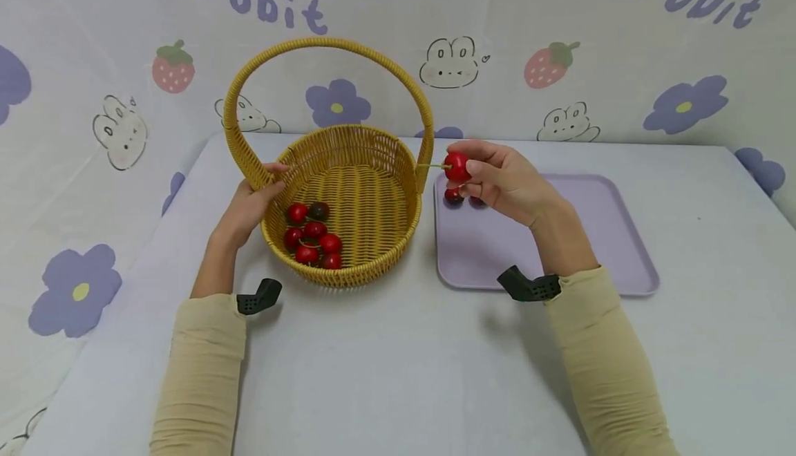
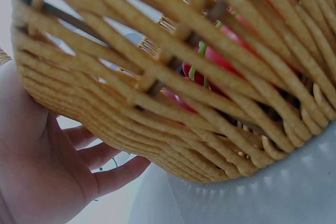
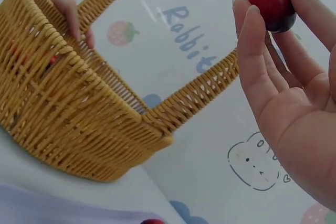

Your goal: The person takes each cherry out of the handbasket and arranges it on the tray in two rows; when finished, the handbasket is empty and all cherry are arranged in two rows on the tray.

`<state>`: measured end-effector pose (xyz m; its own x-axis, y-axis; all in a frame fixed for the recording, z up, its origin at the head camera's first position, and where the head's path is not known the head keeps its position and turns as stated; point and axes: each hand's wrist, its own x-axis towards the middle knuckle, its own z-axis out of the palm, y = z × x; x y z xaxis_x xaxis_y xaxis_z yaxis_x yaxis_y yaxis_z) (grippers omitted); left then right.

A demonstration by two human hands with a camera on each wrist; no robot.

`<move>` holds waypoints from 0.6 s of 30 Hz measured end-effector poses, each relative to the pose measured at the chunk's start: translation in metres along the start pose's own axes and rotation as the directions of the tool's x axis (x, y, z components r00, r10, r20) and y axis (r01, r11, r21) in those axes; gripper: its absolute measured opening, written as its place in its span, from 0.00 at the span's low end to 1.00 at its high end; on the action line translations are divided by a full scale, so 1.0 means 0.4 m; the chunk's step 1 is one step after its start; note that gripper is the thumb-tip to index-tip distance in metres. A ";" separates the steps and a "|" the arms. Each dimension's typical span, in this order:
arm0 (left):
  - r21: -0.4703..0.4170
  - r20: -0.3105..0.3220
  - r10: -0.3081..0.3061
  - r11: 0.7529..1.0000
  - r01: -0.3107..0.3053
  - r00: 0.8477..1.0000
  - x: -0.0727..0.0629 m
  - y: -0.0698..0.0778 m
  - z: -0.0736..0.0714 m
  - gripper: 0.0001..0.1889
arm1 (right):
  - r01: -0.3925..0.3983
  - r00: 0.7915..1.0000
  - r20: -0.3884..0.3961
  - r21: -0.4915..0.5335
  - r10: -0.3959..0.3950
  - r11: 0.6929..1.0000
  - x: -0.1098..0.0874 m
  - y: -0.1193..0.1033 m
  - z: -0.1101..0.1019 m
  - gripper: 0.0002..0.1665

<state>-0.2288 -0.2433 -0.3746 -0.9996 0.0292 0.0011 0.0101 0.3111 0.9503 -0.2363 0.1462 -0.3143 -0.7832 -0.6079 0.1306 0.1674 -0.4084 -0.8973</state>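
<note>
A red cherry (image 1: pixel 457 166) with a green stem is pinched between the thumb and fingers of my right hand (image 1: pixel 506 179), raised above the back left of the purple tray. In the right wrist view the same cherry (image 3: pixel 271 3) shows a dark underside. My left hand (image 1: pixel 245 209) grips the yellow wicker basket (image 1: pixel 348 278) at the left foot of its tall handle, fingertips over the rim. Inside the basket, several red and dark cherries (image 1: pixel 315 229) lie gathered at the left. The left wrist view shows the woven wall (image 2: pixel 157 77) up close, cherries glimpsed through its gaps.
On the purple tray (image 1: pixel 547 235), right of the basket, a dark red cherry (image 1: pixel 453 197) and another (image 1: pixel 477 202) lie near its back left corner, partly behind my right hand. A printed rabbit-pattern cloth (image 1: pixel 373 27) hangs behind the white table (image 1: pixel 398 366).
</note>
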 end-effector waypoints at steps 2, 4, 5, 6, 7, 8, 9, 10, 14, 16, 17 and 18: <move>0.001 -0.002 -0.004 1.000 0.004 1.000 0.001 0.000 0.000 0.19 | -0.004 1.000 -0.012 0.001 0.004 1.000 -0.003 -0.007 -0.003 0.11; 0.001 -0.003 -0.008 1.000 0.008 1.000 0.000 0.001 -0.001 0.19 | -0.009 1.000 -0.020 -0.002 0.009 1.000 -0.007 -0.014 -0.006 0.12; 0.002 -0.004 -0.008 1.000 0.008 1.000 0.000 0.001 -0.001 0.19 | -0.009 1.000 -0.022 -0.009 0.009 1.000 -0.008 -0.017 -0.007 0.12; 0.002 -0.004 -0.008 1.000 0.008 1.000 -0.001 0.002 -0.001 0.19 | -0.009 1.000 -0.024 -0.016 0.008 1.000 -0.010 -0.020 -0.008 0.13; 0.002 -0.006 -0.008 1.000 0.008 1.000 -0.001 0.002 -0.002 0.19 | -0.005 1.000 -0.027 -0.027 0.005 1.000 -0.011 -0.023 -0.010 0.13; 0.001 -0.007 -0.008 1.000 0.008 1.000 -0.001 0.002 -0.002 0.19 | -0.002 1.000 -0.027 -0.039 0.001 0.999 -0.013 -0.026 -0.012 0.13; 0.000 -0.008 -0.008 1.000 0.008 1.000 -0.001 0.003 -0.002 0.19 | 0.003 1.000 -0.029 -0.055 -0.004 0.998 -0.015 -0.028 -0.014 0.13; -0.001 -0.009 -0.008 1.000 0.008 1.000 -0.001 0.003 -0.002 0.19 | 0.006 0.999 -0.033 -0.071 -0.008 0.997 -0.017 -0.030 -0.018 0.13; -0.001 -0.007 -0.013 1.000 0.013 1.000 -0.002 0.004 -0.001 0.19 | 0.009 0.997 -0.072 -0.125 -0.018 0.992 -0.027 -0.041 -0.033 0.14; 0.003 -0.007 -0.017 1.000 0.017 1.000 -0.002 0.005 0.000 0.19 | 0.009 0.995 -0.095 -0.144 -0.023 0.990 -0.032 -0.046 -0.043 0.14; 0.004 -0.006 -0.020 1.000 0.020 1.000 -0.002 0.005 0.001 0.19 | 0.008 0.994 -0.107 -0.155 -0.025 0.988 -0.035 -0.049 -0.048 0.14; 0.004 -0.006 -0.021 1.000 0.021 1.000 -0.002 0.005 0.001 0.19 | 0.007 0.993 -0.117 -0.166 -0.027 0.986 -0.038 -0.051 -0.053 0.14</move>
<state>-0.2281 -0.2423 -0.3728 -0.9997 0.0165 -0.0171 -0.0110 0.3155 0.9488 -0.2405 0.1784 -0.3068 -0.8521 -0.5129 0.1042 0.0601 -0.2937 -0.9540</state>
